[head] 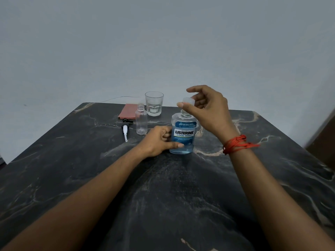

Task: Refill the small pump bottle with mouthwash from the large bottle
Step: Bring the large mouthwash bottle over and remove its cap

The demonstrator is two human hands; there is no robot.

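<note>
The large mouthwash bottle (184, 136), clear with blue liquid and a blue label, stands upright on the dark marble table (163, 187). My left hand (159, 141) grips its lower body from the left. My right hand (204, 107) pinches the bottle's clear cap (188, 102) at the top of the neck. The small clear pump bottle (141, 119) stands empty and uncapped to the left. Its pump head (125, 129), black on top with a white tube, lies on the table beside it.
A clear drinking glass (154, 104) stands behind the small bottle. A folded reddish cloth (127, 111) lies at the table's far edge. A plain grey wall rises behind the table. A red thread band circles my right wrist.
</note>
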